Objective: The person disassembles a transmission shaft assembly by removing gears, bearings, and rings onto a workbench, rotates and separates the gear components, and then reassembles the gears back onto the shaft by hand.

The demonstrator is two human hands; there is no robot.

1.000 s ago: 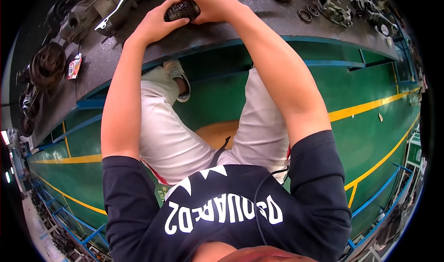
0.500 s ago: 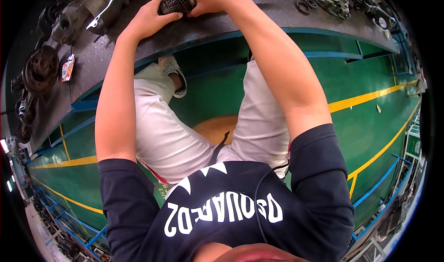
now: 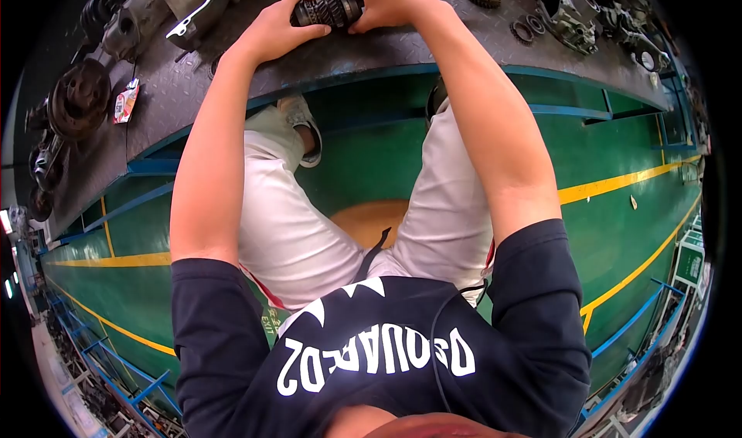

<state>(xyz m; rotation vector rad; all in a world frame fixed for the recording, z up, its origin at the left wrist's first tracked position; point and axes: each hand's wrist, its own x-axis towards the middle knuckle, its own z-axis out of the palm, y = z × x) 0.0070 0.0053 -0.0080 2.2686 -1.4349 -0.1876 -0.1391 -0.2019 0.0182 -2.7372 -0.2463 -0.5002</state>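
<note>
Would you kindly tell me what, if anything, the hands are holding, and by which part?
A dark metal stack of gears: the left hand grips its left end, and the right hand grips its right end.

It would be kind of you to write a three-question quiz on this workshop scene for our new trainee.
1. True or false: the left hand and the right hand both hold the gear cluster.
2. What lies on the bench beside the round, brownish metal part? A) a pair of gloves; B) a red-and-white packet; C) a drinking cup.
3. Fill in the gap: the green floor is marked with ____ lines.

Key: 1. True; 2. B; 3. yellow.
</note>
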